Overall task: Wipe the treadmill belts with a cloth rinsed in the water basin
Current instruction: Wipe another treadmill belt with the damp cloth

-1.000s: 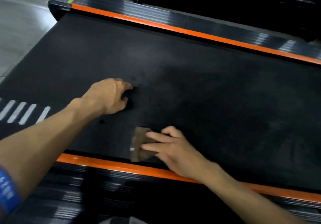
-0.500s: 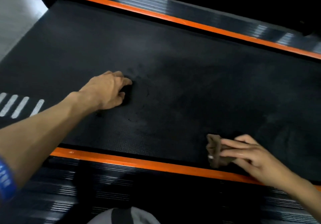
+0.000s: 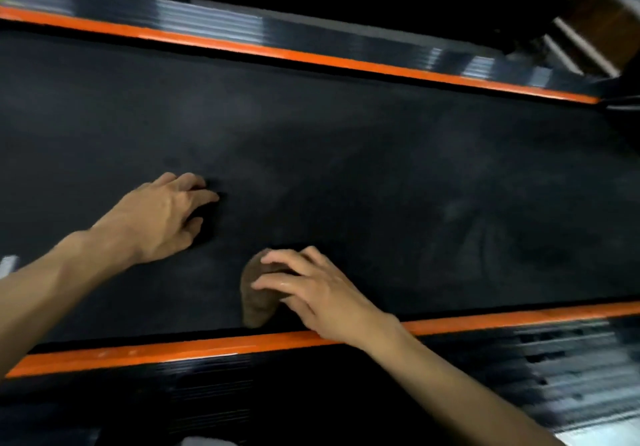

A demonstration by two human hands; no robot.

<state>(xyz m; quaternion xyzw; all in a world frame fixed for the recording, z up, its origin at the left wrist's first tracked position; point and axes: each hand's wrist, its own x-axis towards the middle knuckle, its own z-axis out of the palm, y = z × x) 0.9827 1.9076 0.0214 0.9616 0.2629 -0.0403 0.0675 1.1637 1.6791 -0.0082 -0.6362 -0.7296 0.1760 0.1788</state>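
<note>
Two hands on one belt (image 3: 346, 154), black, filling the middle of the frame between orange side strips.

Item 1: cloth (image 3: 254, 302), brown, bunched; lower centre of frame, lying on the belt just above the near orange strip (image 3: 207, 347). Long axis runs roughly top to bottom of the frame, though blur leaves its outline soft.

Item 2: right hand (image 3: 311, 293), the nearer hand. Fingers (image 3: 273, 284) straight, slightly spread, pressing flat on the cloth's upper part; cloth lies under and left of the fingertips, its lower end sticking out below them.

Item 3: left hand (image 3: 162, 217), centre left, apart from the cloth, up and to its left. Fingers bent, tips planted on the belt, holding nothing; probably a brace.

Basin: not in view.
</note>
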